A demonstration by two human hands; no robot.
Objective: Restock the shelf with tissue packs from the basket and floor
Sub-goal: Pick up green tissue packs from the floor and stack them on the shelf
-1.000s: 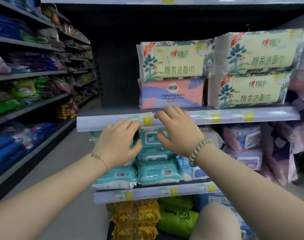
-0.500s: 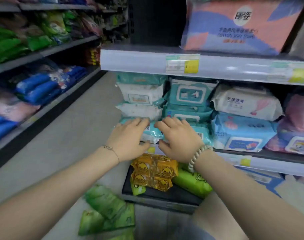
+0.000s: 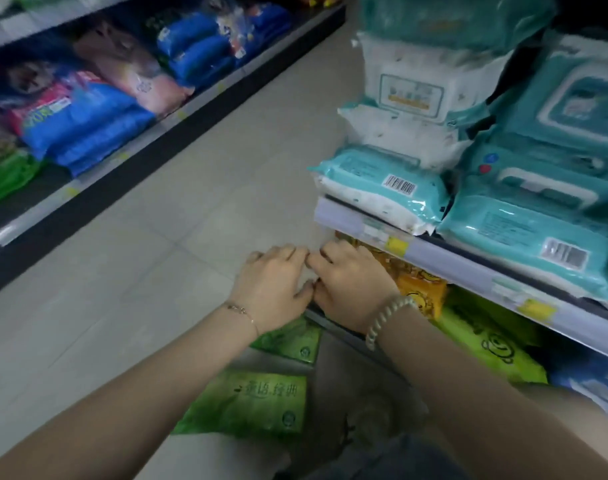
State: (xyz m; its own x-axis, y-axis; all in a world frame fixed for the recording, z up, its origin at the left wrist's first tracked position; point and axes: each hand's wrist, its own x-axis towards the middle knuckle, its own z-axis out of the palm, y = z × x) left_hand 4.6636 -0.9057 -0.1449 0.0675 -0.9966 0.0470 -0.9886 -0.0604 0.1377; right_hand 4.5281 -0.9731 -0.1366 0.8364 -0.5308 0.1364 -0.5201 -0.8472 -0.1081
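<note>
Green tissue packs lie on the floor: one large pack (image 3: 250, 403) near my knees and another (image 3: 292, 341) partly under my left wrist. My left hand (image 3: 274, 289) and right hand (image 3: 351, 282) hover side by side, fingers relaxed, holding nothing, just below the edge of the lower shelf (image 3: 451, 261). Behind my right hand sit yellow duck-print packs (image 3: 420, 285) and green packs (image 3: 489, 344) under that shelf. What they rest in is hidden. Teal and white wipe packs (image 3: 375, 185) are stacked on the shelf above.
Across the tiled aisle (image 3: 191, 220), a low shelf on the left holds blue and pink bagged goods (image 3: 88, 123). More teal packs (image 3: 537, 237) overhang the shelf edge on the right. My knee fills the bottom right.
My view has dropped from the upper shelf toward the floor. Both hands have come down from the shelf edge to the level of the yellow packs, still empty.
</note>
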